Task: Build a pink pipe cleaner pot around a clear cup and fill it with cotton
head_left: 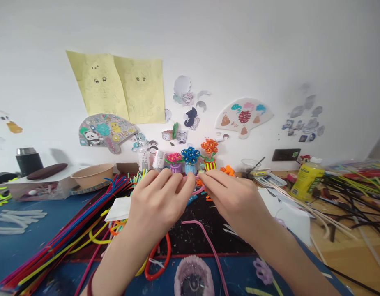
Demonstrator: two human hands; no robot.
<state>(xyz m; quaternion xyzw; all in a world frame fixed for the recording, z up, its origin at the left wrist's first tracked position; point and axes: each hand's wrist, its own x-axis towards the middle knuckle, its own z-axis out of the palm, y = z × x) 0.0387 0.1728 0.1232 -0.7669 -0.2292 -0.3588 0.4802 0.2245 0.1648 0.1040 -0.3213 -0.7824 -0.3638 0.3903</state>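
My left hand (160, 201) and my right hand (236, 201) are raised close together over the dark work mat (205, 213), fingers closed in a pinch. Between their fingertips runs a pink pipe cleaner (199, 190), mostly hidden by the fingers. Below them, another length of pink pipe cleaner (210, 242) curves down the mat. A lilac fuzzy-rimmed round piece (181, 273) with a clear middle sits at the bottom centre. Under my right forearm lies a lilac pipe-cleaner flower (263, 271). A red pipe-cleaner loop (169, 255) rests by my left wrist.
Pipe-cleaner flower pots in pink, blue (190, 158) and orange (210, 150) stand by the wall. A bundle of coloured pipe cleaners (72, 230) lies left, near a beige bowl (93, 176). At right are a yellow bottle (307, 179) and black pipe cleaners (356, 209).
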